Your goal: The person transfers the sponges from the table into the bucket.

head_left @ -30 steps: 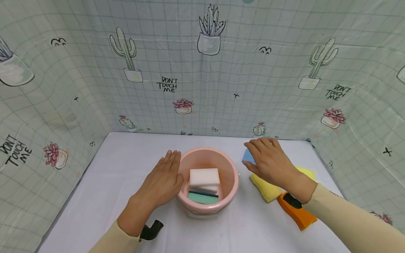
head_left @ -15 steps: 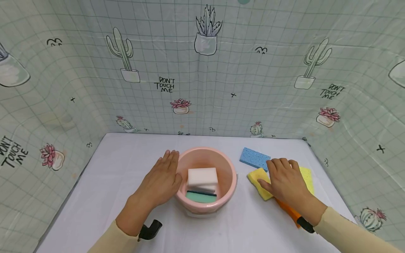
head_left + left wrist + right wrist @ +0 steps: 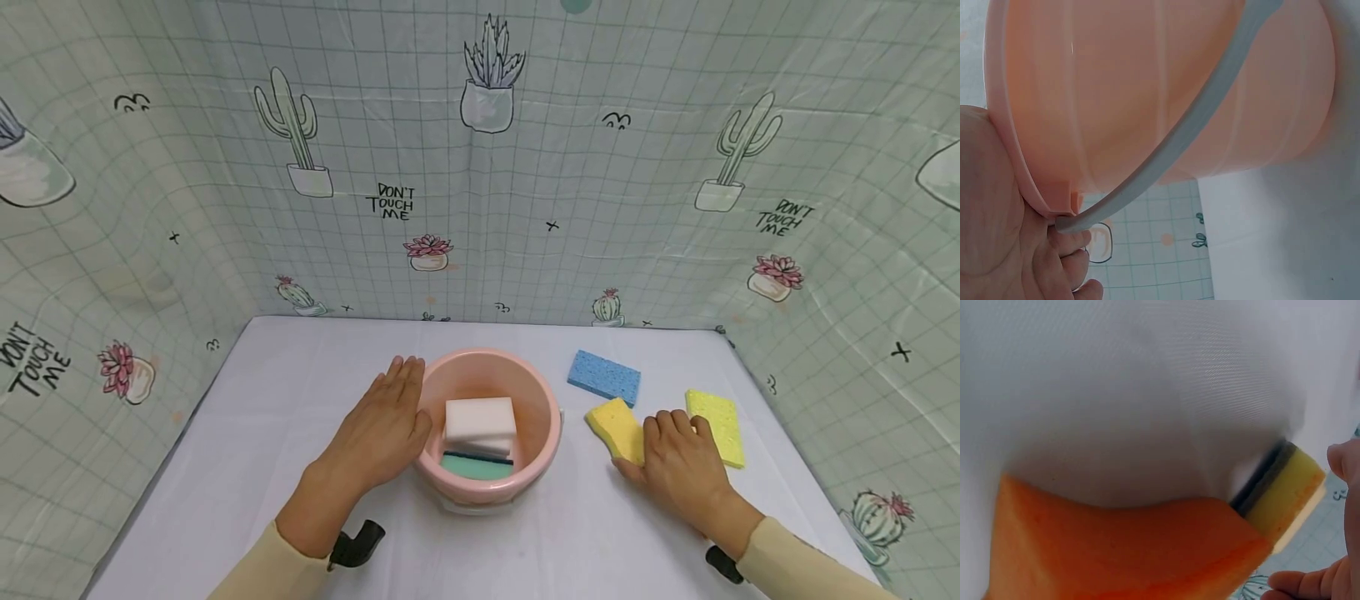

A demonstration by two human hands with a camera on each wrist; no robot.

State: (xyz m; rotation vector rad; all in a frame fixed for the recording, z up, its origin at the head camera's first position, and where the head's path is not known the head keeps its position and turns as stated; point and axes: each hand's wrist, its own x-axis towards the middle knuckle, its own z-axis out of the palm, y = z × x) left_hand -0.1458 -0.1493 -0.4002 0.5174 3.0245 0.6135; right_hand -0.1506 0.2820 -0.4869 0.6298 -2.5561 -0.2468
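Observation:
My left hand (image 3: 382,425) lies with straight fingers along the left rim of a pink bucket (image 3: 553,433). In the left wrist view its palm touches the rim beside the grey handle (image 3: 1166,147). Inside the bucket are white sponges (image 3: 480,419) and a green sponge (image 3: 477,467) with a dark edge. My right hand (image 3: 686,471) is over the orange sponge (image 3: 1129,547), which it hides in the head view. Its thumb and fingers are apart, with no visible grip. Close to its thumb lies a yellow sponge (image 3: 618,427) with a dark scouring layer.
A blue sponge (image 3: 604,377) lies behind the yellow one. A flat lighter-yellow sponge (image 3: 718,427) is to the right of the right hand. The white tabletop (image 3: 337,350) meets a patterned cloth (image 3: 517,275) at the back and sides.
My right hand has moved from above the blue sponge toward me, down over the orange sponge, uncovering the blue and flat yellow ones. The left hand has stayed at the bucket.

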